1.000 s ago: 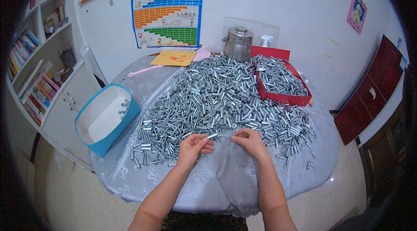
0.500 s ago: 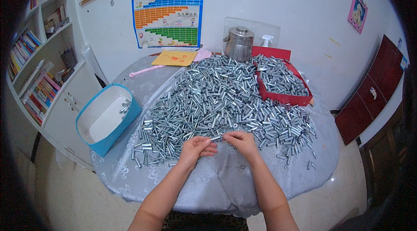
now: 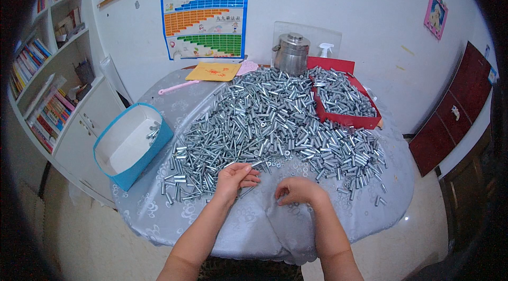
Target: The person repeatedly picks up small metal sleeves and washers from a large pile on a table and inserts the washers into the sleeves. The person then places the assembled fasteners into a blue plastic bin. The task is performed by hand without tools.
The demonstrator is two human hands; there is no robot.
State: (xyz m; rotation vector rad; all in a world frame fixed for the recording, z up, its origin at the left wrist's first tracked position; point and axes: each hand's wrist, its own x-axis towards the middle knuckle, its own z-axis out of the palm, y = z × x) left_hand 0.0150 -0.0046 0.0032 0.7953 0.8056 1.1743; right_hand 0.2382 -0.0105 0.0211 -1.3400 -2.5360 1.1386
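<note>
Bench point(image 3: 370, 217) is bearing metal heap point(image 3: 264, 122); left hand point(image 3: 235, 179) now pinching pin point(image 3: 257, 164) alone, right hand point(image 3: 299, 191) backing off, grip unclear.

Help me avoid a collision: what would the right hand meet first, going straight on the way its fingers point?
Probably the left hand, near its wrist: the right hand's curled fingers point that way over the patterned grey tablecloth. Depth is unclear; it might miss.
</note>
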